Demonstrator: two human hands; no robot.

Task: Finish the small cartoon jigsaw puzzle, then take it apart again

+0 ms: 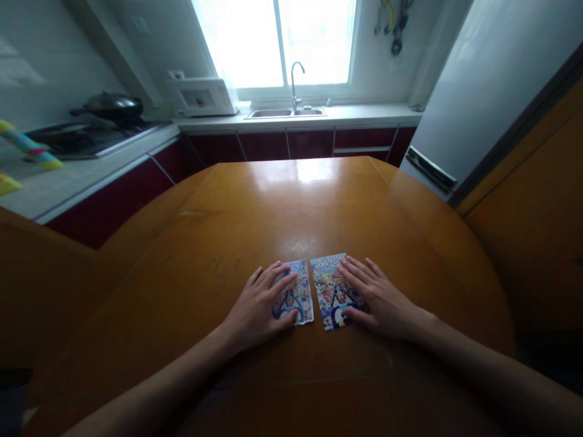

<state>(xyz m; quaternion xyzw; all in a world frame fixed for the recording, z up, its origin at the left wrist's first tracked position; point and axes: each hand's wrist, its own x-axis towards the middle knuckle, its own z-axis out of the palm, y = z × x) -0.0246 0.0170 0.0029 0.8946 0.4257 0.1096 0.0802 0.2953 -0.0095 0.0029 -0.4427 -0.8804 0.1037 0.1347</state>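
Observation:
Two colourful printed cards lie side by side on the wooden table [291, 212], with a narrow gap between them. My left hand [262, 303] rests over the left card [304, 294], fingers spread and covering its left part. That card's edge looks pale and uneven. On the right card [325, 285] lies my right hand [378, 297], its fingers stretched out across the card's right side. Both cards bear a similar crowded cartoon-like picture with lettering at the top, partly hidden by my fingers.
Beyond the table runs a counter with a sink [273, 113] and a tap [294, 85] under the window. A white microwave [204, 97] stands to its left. Farther left, a dark lidded wok [113, 106] sits on the stove. A grey fridge [492, 91] rises at the right.

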